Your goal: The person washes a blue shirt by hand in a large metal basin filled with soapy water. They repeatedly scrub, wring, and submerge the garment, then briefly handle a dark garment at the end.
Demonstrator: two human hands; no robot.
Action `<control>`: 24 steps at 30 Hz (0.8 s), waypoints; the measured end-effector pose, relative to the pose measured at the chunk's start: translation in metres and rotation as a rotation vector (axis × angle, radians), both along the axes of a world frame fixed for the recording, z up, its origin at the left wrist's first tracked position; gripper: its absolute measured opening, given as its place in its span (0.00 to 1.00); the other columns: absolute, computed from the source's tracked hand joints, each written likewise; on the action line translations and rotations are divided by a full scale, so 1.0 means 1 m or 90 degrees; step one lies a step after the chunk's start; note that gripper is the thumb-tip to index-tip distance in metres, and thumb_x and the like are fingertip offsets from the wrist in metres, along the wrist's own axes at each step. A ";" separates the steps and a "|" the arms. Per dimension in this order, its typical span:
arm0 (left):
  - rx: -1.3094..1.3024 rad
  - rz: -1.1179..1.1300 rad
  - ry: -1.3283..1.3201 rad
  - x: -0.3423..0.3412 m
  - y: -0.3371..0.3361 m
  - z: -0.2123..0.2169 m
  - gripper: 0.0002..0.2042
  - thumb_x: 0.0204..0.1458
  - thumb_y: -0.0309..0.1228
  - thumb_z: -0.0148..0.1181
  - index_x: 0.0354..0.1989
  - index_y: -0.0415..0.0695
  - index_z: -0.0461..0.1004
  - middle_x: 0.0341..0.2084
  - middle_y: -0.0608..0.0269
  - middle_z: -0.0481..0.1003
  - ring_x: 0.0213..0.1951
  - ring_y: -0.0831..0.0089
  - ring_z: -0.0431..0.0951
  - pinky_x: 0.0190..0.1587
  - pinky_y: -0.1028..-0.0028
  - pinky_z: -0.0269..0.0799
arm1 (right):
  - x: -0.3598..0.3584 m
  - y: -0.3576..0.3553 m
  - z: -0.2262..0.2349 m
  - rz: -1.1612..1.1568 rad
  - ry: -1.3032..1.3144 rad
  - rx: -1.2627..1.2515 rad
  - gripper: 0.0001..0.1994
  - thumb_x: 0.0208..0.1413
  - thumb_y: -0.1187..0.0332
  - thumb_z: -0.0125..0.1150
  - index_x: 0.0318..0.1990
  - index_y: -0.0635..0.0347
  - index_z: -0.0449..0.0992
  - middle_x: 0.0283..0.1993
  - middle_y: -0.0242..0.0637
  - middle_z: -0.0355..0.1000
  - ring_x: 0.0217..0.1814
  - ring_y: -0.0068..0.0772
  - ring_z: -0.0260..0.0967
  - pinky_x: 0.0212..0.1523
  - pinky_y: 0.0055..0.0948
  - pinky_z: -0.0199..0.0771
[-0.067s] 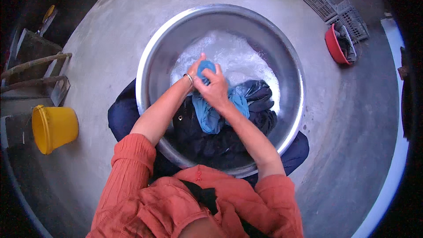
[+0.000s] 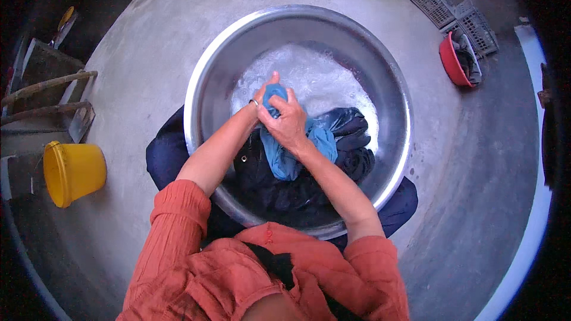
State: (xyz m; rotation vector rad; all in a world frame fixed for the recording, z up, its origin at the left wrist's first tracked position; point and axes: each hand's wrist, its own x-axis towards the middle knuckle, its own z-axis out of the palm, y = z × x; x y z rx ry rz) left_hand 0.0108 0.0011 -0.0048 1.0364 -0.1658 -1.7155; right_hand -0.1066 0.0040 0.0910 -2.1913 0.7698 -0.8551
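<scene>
A wet blue cloth garment (image 2: 282, 162) is bunched up between my two hands over a wide metal basin (image 2: 385, 71). My left hand (image 2: 260, 93), with a bracelet at its wrist, closes on the bunched part from the left. From the right, my right hand (image 2: 288, 122) presses on the same bunch with curled fingers. Below the hands, the rest of the blue fabric trails onto dark wet clothes (image 2: 273, 189) heaped in the near half of the basin. Foamy water (image 2: 309, 71) covers the basin's far part.
At the left on the concrete floor (image 2: 143, 53) stands a yellow bucket (image 2: 83, 169), near a wooden-handled tool (image 2: 53, 86). A red tub (image 2: 454, 65) with dark cloth inside sits far right, beside grey plastic crates (image 2: 431, 1). My knees flank the basin.
Both hands have shifted slightly left and nearer to me with the bunched blue garment between them. The basin and the heaped dark clothes look the same.
</scene>
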 end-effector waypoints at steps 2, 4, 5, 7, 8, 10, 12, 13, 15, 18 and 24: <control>-0.061 -0.063 0.054 0.000 0.004 0.002 0.25 0.49 0.60 0.40 0.22 0.49 0.68 0.18 0.67 0.69 0.23 0.72 0.68 0.29 0.69 0.66 | 0.004 -0.004 -0.015 -0.023 -0.005 -0.042 0.09 0.44 0.61 0.57 0.23 0.56 0.72 0.30 0.49 0.67 0.27 0.52 0.66 0.27 0.42 0.67; 0.011 -0.033 -0.012 -0.013 0.002 0.017 0.23 0.49 0.56 0.44 0.26 0.45 0.69 0.21 0.64 0.70 0.24 0.71 0.69 0.31 0.70 0.67 | 0.003 -0.025 -0.034 -0.071 0.049 -0.069 0.09 0.48 0.61 0.53 0.22 0.55 0.72 0.29 0.50 0.68 0.27 0.53 0.66 0.27 0.43 0.67; 0.081 0.005 -0.076 -0.026 -0.001 0.030 0.23 0.49 0.54 0.47 0.28 0.43 0.71 0.24 0.62 0.71 0.26 0.71 0.70 0.31 0.70 0.67 | -0.001 -0.045 -0.041 -0.107 0.102 -0.074 0.11 0.50 0.60 0.51 0.22 0.54 0.73 0.29 0.52 0.69 0.27 0.54 0.67 0.27 0.43 0.67; 0.071 0.004 0.010 -0.033 -0.006 0.025 0.22 0.47 0.47 0.51 0.36 0.36 0.72 0.32 0.58 0.73 0.30 0.68 0.71 0.35 0.69 0.67 | -0.006 -0.091 -0.051 -0.223 0.192 -0.018 0.15 0.51 0.56 0.47 0.23 0.55 0.73 0.28 0.54 0.69 0.29 0.55 0.68 0.30 0.46 0.67; 0.071 0.012 -0.016 -0.036 -0.011 0.021 0.21 0.48 0.46 0.50 0.36 0.38 0.71 0.33 0.59 0.73 0.33 0.68 0.71 0.38 0.68 0.67 | -0.022 -0.118 -0.066 -0.230 0.241 0.047 0.16 0.51 0.54 0.47 0.27 0.55 0.73 0.29 0.54 0.69 0.31 0.55 0.68 0.33 0.47 0.67; 0.074 0.033 -0.071 -0.035 -0.016 0.014 0.19 0.49 0.45 0.49 0.38 0.40 0.71 0.35 0.60 0.73 0.38 0.66 0.71 0.44 0.66 0.66 | -0.054 -0.161 -0.093 -0.266 0.392 0.087 0.21 0.48 0.47 0.49 0.42 0.51 0.70 0.41 0.55 0.66 0.42 0.57 0.65 0.41 0.49 0.65; 0.098 0.030 -0.403 -0.001 -0.007 0.013 0.24 0.50 0.50 0.46 0.47 0.43 0.66 0.48 0.58 0.66 0.48 0.63 0.66 0.52 0.65 0.59 | -0.057 -0.164 -0.069 -0.371 0.445 0.130 0.30 0.46 0.42 0.49 0.55 0.46 0.60 0.58 0.58 0.49 0.52 0.60 0.58 0.48 0.51 0.60; 0.124 0.070 -0.289 0.001 -0.008 0.000 0.25 0.50 0.51 0.45 0.48 0.44 0.66 0.48 0.57 0.67 0.49 0.63 0.66 0.53 0.64 0.58 | -0.060 -0.164 -0.075 -0.368 0.432 0.091 0.30 0.46 0.43 0.50 0.55 0.46 0.61 0.58 0.59 0.49 0.54 0.59 0.56 0.50 0.51 0.57; 0.133 0.137 -0.177 -0.007 -0.008 -0.010 0.26 0.50 0.54 0.43 0.49 0.46 0.65 0.47 0.57 0.67 0.49 0.62 0.65 0.54 0.62 0.57 | -0.060 -0.155 -0.091 -0.277 0.449 0.026 0.29 0.46 0.44 0.51 0.54 0.47 0.63 0.58 0.60 0.50 0.58 0.59 0.51 0.55 0.50 0.52; 0.085 0.146 -0.116 -0.029 -0.016 0.009 0.28 0.50 0.57 0.42 0.49 0.48 0.65 0.49 0.56 0.66 0.51 0.61 0.64 0.54 0.59 0.56 | -0.049 -0.143 -0.133 -0.105 0.259 0.150 0.22 0.45 0.53 0.55 0.46 0.55 0.71 0.52 0.59 0.59 0.54 0.54 0.57 0.54 0.41 0.58; -0.154 -0.062 0.265 0.013 0.002 -0.025 0.24 0.49 0.57 0.42 0.32 0.47 0.71 0.31 0.61 0.72 0.35 0.69 0.71 0.37 0.69 0.67 | 0.002 0.001 -0.003 0.029 -0.047 0.056 0.09 0.40 0.63 0.59 0.24 0.57 0.71 0.38 0.46 0.64 0.36 0.49 0.66 0.34 0.39 0.67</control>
